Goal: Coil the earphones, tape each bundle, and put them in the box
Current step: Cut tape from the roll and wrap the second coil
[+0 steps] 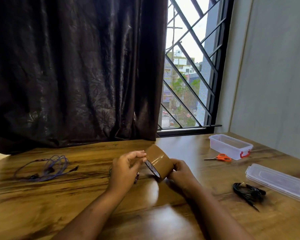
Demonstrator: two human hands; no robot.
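Over the table (42, 205), left hand (125, 170) and right hand (180, 172) hold tape roll (160, 161)

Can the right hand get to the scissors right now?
Probably, once freed: the right hand grips the tape; only table lies between it and the scissors by the box.

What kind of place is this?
Most likely a room in someone's home, probably on an upper floor: a wooden table stands by a barred window with a dark curtain, and buildings show outside, lower down.
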